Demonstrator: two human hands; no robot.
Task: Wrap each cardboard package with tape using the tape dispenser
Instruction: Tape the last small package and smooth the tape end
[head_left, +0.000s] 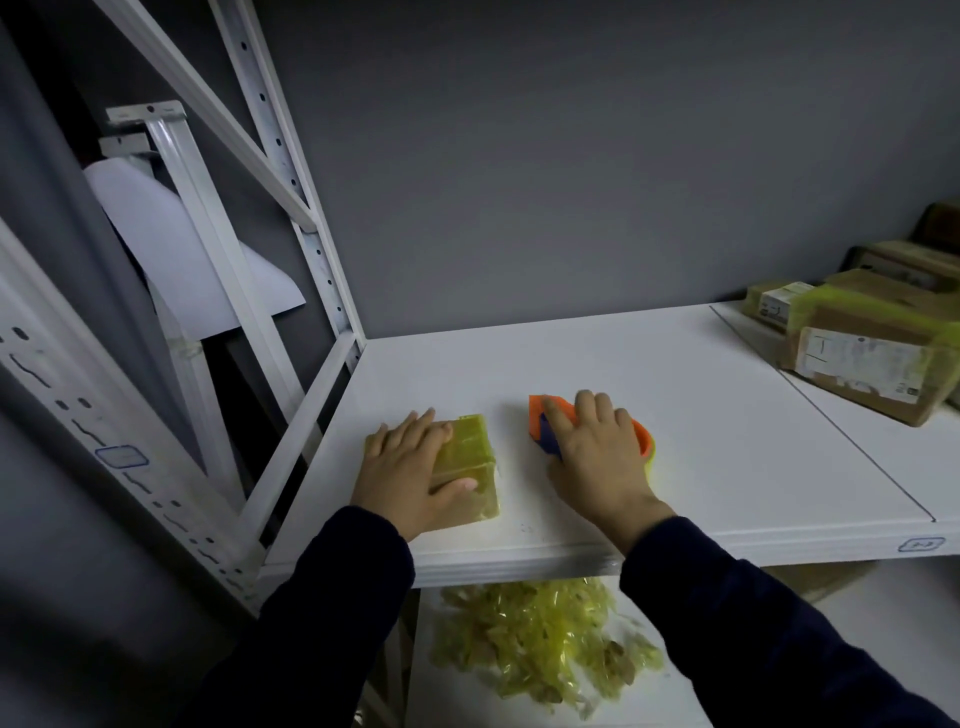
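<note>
Shelf (571, 364) front edge runs just under both wrists, with bare board behind and rightward. One taped cardboard package (470, 454) lies near the left edge under the flat, spread left grip (410, 467). The right grip (597, 457) curls around one tape dispenser (540, 410) beside it. Further packages (862, 364) are piled far right.

Left hand (410, 470) atop taped package (470, 452), right hand (597, 457) around tape dispenser (539, 413)
</note>
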